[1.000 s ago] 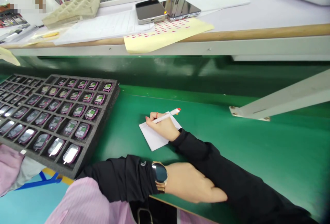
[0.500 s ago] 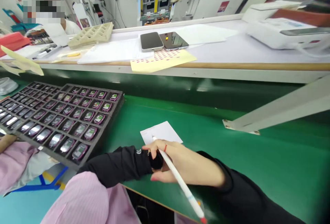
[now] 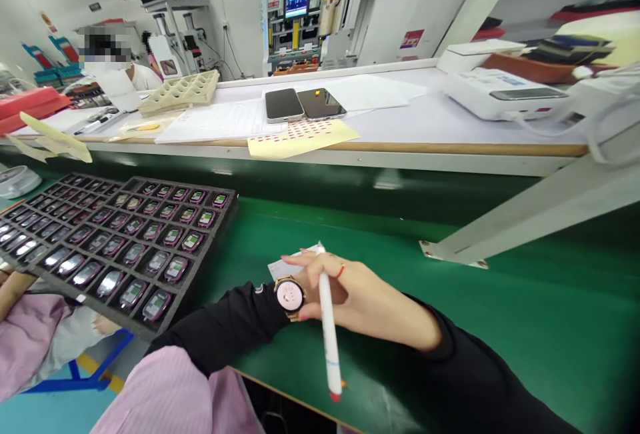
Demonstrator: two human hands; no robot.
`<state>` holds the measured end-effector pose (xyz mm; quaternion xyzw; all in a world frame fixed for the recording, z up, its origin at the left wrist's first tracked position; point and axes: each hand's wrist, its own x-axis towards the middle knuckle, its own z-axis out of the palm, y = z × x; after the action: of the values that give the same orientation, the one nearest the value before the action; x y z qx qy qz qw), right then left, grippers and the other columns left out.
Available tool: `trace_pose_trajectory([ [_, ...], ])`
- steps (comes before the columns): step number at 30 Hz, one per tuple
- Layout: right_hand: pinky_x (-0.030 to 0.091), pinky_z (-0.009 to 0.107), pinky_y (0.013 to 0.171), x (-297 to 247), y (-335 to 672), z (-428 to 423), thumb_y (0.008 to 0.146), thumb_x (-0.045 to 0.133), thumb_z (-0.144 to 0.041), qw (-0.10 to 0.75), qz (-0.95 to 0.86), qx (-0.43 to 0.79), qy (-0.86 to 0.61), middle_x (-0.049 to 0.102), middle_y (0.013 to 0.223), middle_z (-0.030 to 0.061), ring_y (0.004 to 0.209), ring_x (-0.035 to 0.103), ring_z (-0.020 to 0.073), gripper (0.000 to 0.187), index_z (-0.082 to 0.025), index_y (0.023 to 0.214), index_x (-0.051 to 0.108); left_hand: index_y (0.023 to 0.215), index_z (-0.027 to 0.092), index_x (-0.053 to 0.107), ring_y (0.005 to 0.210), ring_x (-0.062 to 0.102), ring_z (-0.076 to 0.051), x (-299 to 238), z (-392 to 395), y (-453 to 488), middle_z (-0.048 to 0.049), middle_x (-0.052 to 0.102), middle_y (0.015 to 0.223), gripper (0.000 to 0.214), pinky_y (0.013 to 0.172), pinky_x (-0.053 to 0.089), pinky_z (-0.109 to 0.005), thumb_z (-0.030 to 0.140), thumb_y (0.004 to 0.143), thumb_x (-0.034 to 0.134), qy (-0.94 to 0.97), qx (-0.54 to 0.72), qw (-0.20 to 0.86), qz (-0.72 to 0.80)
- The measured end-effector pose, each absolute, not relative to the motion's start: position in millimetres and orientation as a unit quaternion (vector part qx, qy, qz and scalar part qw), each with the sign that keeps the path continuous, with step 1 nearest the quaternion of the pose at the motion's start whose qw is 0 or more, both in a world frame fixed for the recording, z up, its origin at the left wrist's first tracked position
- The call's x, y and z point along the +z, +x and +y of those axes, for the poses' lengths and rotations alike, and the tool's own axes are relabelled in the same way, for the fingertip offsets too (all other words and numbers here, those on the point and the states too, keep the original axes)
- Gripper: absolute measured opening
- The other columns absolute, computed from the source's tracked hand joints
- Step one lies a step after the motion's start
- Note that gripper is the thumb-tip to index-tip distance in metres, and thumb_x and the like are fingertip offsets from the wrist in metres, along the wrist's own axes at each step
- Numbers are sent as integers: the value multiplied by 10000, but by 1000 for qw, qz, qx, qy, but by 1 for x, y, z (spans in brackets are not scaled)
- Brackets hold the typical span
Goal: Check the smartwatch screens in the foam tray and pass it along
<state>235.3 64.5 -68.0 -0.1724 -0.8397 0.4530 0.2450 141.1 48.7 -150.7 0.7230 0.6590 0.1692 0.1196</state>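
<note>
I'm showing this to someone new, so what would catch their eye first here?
Probably the right hand at centre, holding a white pen and laid across the left wrist beside a pink-faced wristwatch, above a slip of paper on the green belt. Left of it, a dark foam tray holds rows of small pink-rimmed devices.

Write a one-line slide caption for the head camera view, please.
Right hand holding a white pen touches the wristwatch.
</note>
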Motion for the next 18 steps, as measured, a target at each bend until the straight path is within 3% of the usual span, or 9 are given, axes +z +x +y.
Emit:
trace_pose_trajectory([
  [4, 568, 414, 852, -68, 242, 91, 946, 652, -537, 294, -772, 515, -228, 682, 1185, 127, 1234, 571, 335, 342, -255, 857, 479, 951, 204, 706, 865, 663, -210, -147, 55, 118, -41, 704, 882, 201, 738, 573, -321, 102, 842, 570, 851, 102, 141, 496],
  [8, 550, 453, 907, -108, 238, 120, 965, 583, -575, 278, -793, 472, -268, 686, 1164, 133, 1182, 610, 325, 340, -241, 965, 522, 913, 149, 688, 856, 674, -225, -152, 35, 98, -82, 697, 873, 174, 819, 568, -371, 128, 890, 516, 873, 88, 142, 458],
  [11, 461, 545, 1040, -150, 228, 129, 907, 617, -552, 261, -811, 449, -271, 628, 1288, 162, 1251, 555, 346, 347, -229, 1012, 545, 1106, 164, 655, 1134, 608, -259, -155, 9, 78, -106, 661, 1142, 267, 1002, 505, -420, 130, 911, 476, 832, 118, 125, 528],
  [13, 314, 626, 1137, -171, 222, 127, 843, 669, -519, 268, -820, 422, -281, 628, 1287, 165, 1322, 471, 391, 338, -231, 981, 558, 1324, 181, 538, 1327, 468, -329, -157, -6, 63, -149, 532, 1379, 414, 1102, 414, -539, 193, 910, 521, 774, 142, 107, 607],
  [15, 228, 651, 1175, -183, 219, 121, 858, 656, -451, 284, -823, 393, -296, 591, 1334, 172, 1362, 407, 411, 260, -244, 986, 564, 1426, 100, 419, 1382, 392, -403, -160, -16, 50, -247, 417, 1477, 638, 1092, 403, -616, 341, 872, 623, 735, 148, 105, 653],
  [18, 227, 692, 1169, -188, 220, 110, 909, 585, -411, 310, -818, 361, -322, 563, 1361, 168, 1374, 369, 438, 174, -270, 1003, 546, 1493, 112, 343, 1459, 279, -406, -165, -22, 43, -227, 325, 1560, 884, 1177, 304, -619, 413, 761, 737, 709, 152, 171, 667],
])
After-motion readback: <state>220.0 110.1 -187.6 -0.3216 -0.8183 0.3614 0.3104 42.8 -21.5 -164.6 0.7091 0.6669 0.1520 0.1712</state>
